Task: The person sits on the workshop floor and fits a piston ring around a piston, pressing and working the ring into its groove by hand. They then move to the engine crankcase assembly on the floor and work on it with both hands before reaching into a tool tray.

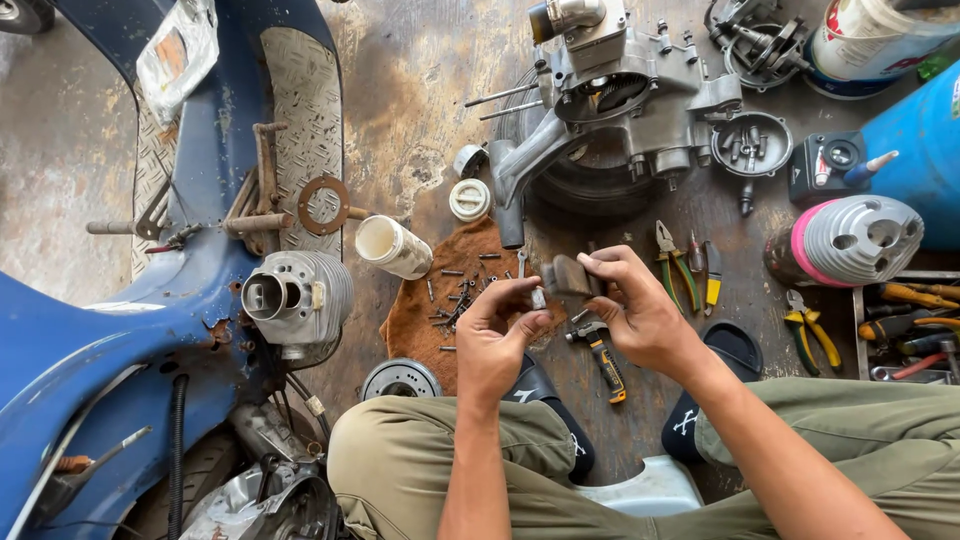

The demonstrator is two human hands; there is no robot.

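Grey metal part pinched in right hand above rust-brown rag; left hand pinches small fastener; align squarely, steady.

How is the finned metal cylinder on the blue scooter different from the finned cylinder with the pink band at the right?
The grey finned cylinder on the blue scooter has a protruding tube and no colour band. The finned cylinder with the pink band lies beside a blue barrel, showing holes in its end. Both are ribbed metal.

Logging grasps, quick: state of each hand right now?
Left hand: fingertips pinched shut on a small metal part.
Right hand: closed on a grey folded piece.
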